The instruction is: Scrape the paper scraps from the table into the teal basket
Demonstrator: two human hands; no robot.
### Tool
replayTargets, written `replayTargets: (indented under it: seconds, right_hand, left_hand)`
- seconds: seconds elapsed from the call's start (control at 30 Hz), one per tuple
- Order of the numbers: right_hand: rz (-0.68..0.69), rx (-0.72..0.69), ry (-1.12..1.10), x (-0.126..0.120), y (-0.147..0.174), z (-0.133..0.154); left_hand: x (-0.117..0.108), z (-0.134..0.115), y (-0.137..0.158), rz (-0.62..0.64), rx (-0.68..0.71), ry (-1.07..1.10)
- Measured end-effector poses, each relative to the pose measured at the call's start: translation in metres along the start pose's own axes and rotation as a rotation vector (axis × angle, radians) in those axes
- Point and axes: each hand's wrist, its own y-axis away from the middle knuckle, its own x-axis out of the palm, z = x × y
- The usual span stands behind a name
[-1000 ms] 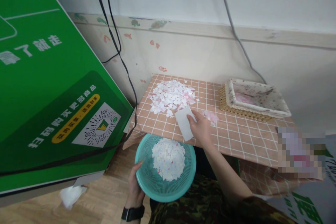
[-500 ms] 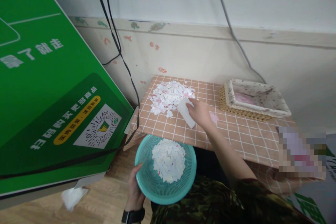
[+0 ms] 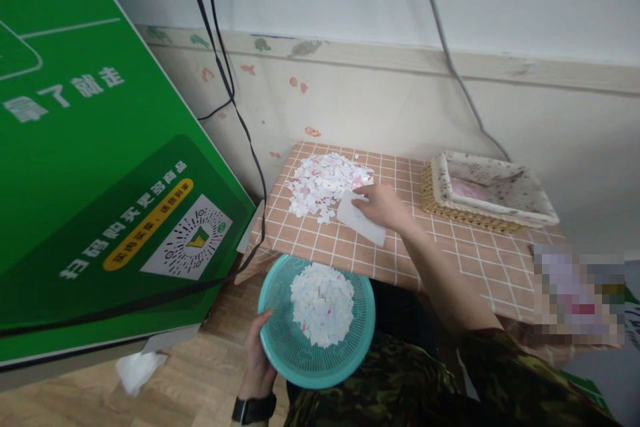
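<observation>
My left hand (image 3: pixel 257 353) is closed on the left rim of a round teal plastic basket (image 3: pixel 267 340), thumb over the edge. A mound of torn white paper scraps (image 3: pixel 323 305) lies in the basket, just below the table's front edge. On the table, my right hand (image 3: pixel 383 205) grips a flat white card (image 3: pixel 360 218), its fingers and thumb at the upper right of it. The card lies low over the tablecloth, against the right front side of a heap of white and pinkish paper scraps (image 3: pixel 325 180).
A checked brown tablecloth (image 3: pixel 465 260) covers the table. A cloth-lined wicker basket (image 3: pixel 500 197) stands at the right by the wall. At the left is a large green panel (image 3: pixel 100 180) with black cables (image 3: pixel 257 167) hanging before it. A white bag (image 3: pixel 139 371) lies on the floor.
My right hand has shifted slightly right, and the card now lies more slanted, its near end farther right. The pink patch beside the wrist is no longer visible. My left hand still holds the basket.
</observation>
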Motion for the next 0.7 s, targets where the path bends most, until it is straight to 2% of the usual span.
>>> replayTargets:
  seconds: [0.3, 0.4, 0.53, 0.7]
  right_hand:
    - [-0.001, -0.013, -0.060, 0.000, 0.005, 0.000]
    - [-0.036, -0.008, -0.073, 0.004, 0.002, 0.002]
    - [-0.013, -0.024, -0.112, 0.010, -0.006, 0.002]
    - [-0.023, -0.022, -0.117, 0.007, -0.008, -0.001]
  left_hand:
    - [0.000, 0.000, -0.001, 0.002, 0.011, 0.006]
    - [0.001, 0.000, 0.000, -0.015, 0.044, -0.004]
    - [-0.001, 0.001, -0.001, -0.010, 0.054, -0.010]
    - [-0.002, 0.001, -0.002, -0.013, 0.063, 0.005]
